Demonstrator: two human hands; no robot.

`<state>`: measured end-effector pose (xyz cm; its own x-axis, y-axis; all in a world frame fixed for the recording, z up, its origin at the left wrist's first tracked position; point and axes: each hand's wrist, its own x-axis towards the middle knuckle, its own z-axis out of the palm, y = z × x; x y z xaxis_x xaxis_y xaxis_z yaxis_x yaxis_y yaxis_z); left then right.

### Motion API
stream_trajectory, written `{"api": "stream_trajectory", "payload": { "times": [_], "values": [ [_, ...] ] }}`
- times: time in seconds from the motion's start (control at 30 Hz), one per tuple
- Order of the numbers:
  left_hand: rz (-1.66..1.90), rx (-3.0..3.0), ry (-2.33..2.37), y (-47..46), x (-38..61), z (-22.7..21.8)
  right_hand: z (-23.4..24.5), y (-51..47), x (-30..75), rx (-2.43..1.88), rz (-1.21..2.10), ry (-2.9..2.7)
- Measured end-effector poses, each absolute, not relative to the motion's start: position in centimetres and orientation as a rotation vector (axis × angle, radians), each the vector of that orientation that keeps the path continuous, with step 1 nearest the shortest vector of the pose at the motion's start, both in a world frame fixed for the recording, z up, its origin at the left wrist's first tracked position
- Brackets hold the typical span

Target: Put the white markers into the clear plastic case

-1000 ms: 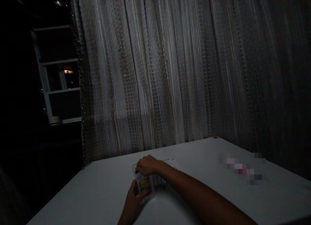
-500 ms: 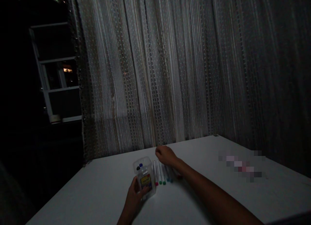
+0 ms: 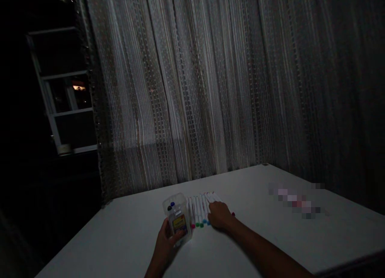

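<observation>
My left hand [image 3: 168,234] is wrapped round a clear plastic marker box [image 3: 185,226] with a yellow and dark label, tilted a little on the table. Its lid stands open, and a black-capped marker [image 3: 169,208] and a blue-capped marker [image 3: 172,204] poke up inside. To the right of the box lies a row of several white markers [image 3: 197,208], their pink, green and blue caps toward me. My right hand [image 3: 221,216] is down over the right end of this row, fingers bent together. Whatever is under its fingertips is hidden.
The white table [image 3: 120,238] stretches out in front of me. A blurred-out patch [image 3: 296,202] covers something at its right side. Behind hangs a striped curtain [image 3: 192,89]. A dark window [image 3: 67,93] is at the left.
My right hand has come down and toward me, from beyond the far ends of the markers to the right part of the row. My left hand still holds the box.
</observation>
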<state>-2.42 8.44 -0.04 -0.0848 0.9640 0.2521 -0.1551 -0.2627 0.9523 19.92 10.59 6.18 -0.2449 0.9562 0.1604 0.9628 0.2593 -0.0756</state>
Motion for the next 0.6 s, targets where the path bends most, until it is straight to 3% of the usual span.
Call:
{"api": "stream_trajectory", "payload": {
  "times": [0.37, 0.6],
  "values": [
    [1.511, 1.262, 0.966, 8.6, -2.4, -0.3, 5.0, 10.5, 19.1, -1.887, -0.128, -2.361],
    [1.499, 1.269, 0.924, 8.8, -2.9, -0.6, 9.9, 11.4, 21.1, -1.839, -0.276, -2.106]
  ]
}}
